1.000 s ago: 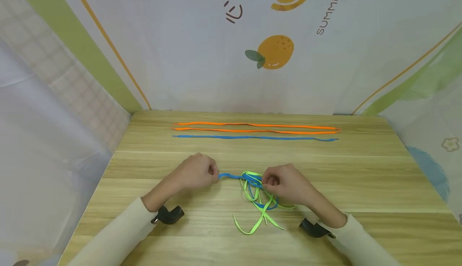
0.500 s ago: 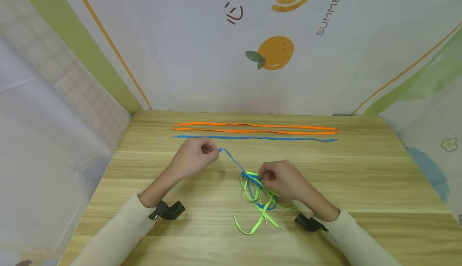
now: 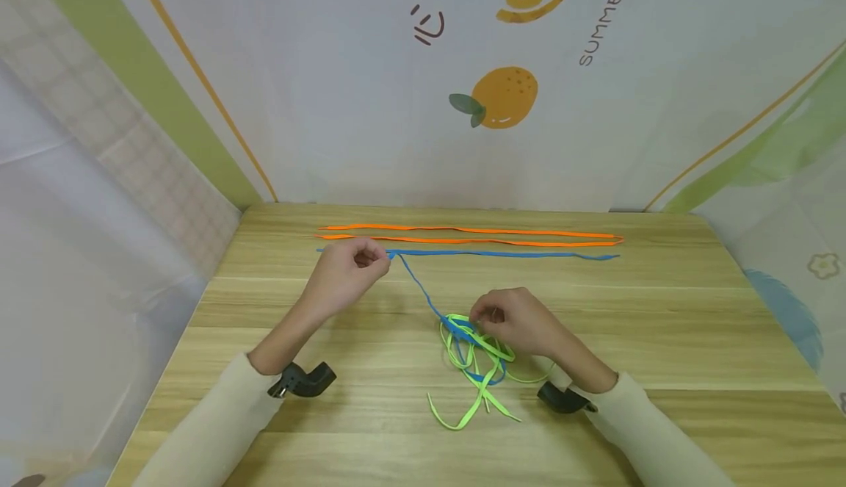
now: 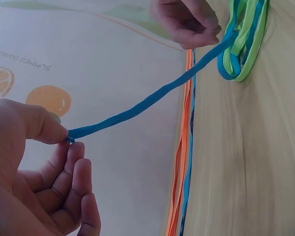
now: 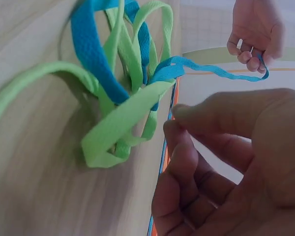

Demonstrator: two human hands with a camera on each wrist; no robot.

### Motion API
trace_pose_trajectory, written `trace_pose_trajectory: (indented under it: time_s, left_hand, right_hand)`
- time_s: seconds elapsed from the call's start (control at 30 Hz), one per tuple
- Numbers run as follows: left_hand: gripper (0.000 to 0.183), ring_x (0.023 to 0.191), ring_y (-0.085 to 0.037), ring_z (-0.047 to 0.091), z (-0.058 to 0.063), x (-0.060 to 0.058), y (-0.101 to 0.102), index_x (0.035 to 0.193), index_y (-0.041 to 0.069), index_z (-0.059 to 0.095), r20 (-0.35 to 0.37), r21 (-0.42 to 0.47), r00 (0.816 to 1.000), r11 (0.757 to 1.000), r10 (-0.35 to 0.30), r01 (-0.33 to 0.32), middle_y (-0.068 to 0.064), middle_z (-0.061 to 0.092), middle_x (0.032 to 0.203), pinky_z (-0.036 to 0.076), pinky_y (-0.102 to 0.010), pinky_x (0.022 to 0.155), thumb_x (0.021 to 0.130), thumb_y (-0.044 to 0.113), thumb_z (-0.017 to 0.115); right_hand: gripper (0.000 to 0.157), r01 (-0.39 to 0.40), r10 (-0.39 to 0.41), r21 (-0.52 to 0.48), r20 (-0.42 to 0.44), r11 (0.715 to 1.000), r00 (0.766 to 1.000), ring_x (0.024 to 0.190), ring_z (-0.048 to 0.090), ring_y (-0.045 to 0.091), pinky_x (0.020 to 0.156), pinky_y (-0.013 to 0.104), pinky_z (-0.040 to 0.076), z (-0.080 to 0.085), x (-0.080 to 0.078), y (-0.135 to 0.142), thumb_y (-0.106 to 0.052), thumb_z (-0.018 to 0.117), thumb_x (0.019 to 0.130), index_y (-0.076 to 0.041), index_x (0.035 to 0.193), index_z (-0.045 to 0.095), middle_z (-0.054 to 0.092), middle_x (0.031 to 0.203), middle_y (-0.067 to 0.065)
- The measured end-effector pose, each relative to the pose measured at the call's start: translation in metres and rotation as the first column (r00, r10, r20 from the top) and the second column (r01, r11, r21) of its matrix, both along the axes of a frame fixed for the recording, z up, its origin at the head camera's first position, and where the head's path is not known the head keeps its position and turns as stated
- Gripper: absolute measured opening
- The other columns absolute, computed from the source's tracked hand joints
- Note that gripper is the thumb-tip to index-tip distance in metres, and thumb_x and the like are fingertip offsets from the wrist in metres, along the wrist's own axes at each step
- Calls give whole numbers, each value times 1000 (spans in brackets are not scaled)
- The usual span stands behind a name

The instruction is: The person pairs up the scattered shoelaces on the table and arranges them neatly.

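Note:
My left hand pinches one end of a blue shoelace between thumb and fingers. That lace slants down and rightward into a tangle with a green shoelace on the table. Next to the tangle, my right hand hovers with fingers loosely curled and thumb tip near the index finger. Nothing shows between its fingertips in the right wrist view, where a green loop stands just beyond them. Part of the tangle is hidden behind the right hand in the head view.
Near the table's back edge lie two orange strands, joined at their right end. In front of them runs another blue shoelace, laid straight. The wooden table meets a printed curtain behind. A black wrist camera sits on each cuff.
My left hand has moved away toward the table's back and slightly left, drawing out the blue shoelace. The right hand has risen slightly off the tangle, and a green loop now shows beside it.

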State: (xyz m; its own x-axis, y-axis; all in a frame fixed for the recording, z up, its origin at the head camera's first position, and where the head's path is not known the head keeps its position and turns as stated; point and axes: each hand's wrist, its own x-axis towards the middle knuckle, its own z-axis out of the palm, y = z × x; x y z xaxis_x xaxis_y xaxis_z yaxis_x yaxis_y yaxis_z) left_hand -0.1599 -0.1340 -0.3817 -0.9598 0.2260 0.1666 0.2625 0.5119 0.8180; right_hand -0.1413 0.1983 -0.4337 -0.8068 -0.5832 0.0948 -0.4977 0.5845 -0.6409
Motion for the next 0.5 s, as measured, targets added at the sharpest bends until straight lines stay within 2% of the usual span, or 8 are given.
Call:
trace_pose_trajectory:
  time_s: [0.17,0.27,0.37,0.5]
  left_hand:
    - [13,94,-24,73,0,-1,-1,104,8,77,10,5,1000,1000,3,-3,-3,76,96,57,-47,89,102,17,68]
    - [13,93,-24,72,0,-2,0,103,8,78,13,11,1000,1000,6,-6,-4,76,96,57,-47,88,102,17,68]
    - [13,93,-24,72,0,-3,0,103,8,77,22,13,1000,1000,10,-11,-4,76,97,56,-46,88,102,17,67]
    - [13,93,-24,71,-1,-6,1,104,9,77,35,19,999,1000,8,-9,-4,76,98,56,-46,87,102,17,68]
  right_hand:
    - [20,-44,45,-32,47,999,998,78,61,7,72,29,55,2,1,-2,5,74,94,-12,99,82,73,92,-11]
    - [19,-97,100,-49,59,994,993,76,59,6,69,28,54,3,3,-7,5,76,93,-12,96,85,71,89,-13]
    - [16,-122,122,-14,19,992,992,73,57,3,68,26,54,1,4,-13,2,77,93,-11,94,87,68,85,-13]
    - [14,-92,94,45,-34,995,995,70,53,1,66,25,53,-2,5,-20,2,78,93,-8,92,86,64,80,-13]
